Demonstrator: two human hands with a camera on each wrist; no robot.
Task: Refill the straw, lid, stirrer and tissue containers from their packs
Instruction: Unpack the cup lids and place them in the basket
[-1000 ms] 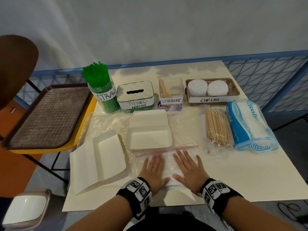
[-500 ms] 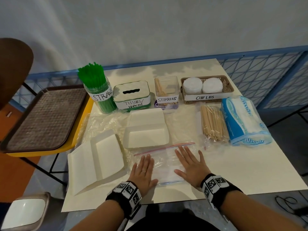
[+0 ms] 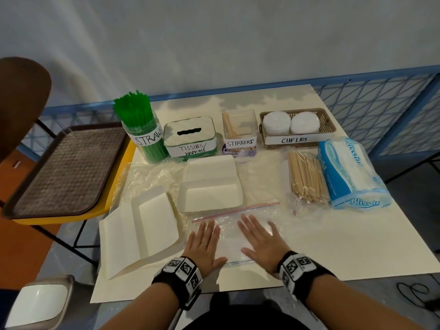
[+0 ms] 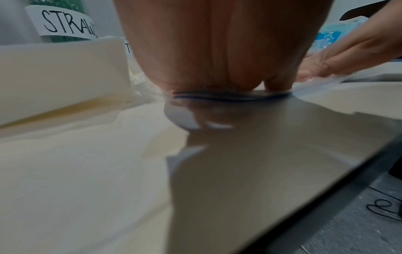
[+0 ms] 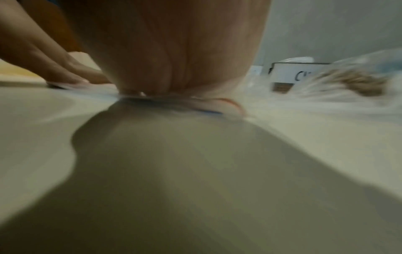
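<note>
Left hand [image 3: 205, 244] and right hand [image 3: 261, 241] lie flat, fingers straight, pressing an apparently empty clear zip bag [image 3: 228, 234], gripping nothing. Beyond the fingertips, left to right, stand the straw jar [image 3: 145, 136], tissue box [image 3: 190, 136], stirrer container [image 3: 240, 134] and cup-lid basket [image 3: 297, 127]. Beyond and right of the right hand lie the stirrer pack [image 3: 306, 178] and tissue pack [image 3: 350, 172].

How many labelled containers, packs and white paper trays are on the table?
Labelled containers: 4, straw jar, tissue box, stirrer box, lid basket.
Packs: 3, stirrer pack, tissue pack, zip bag under both hands.
White paper trays: 2.
Total: 9
</note>
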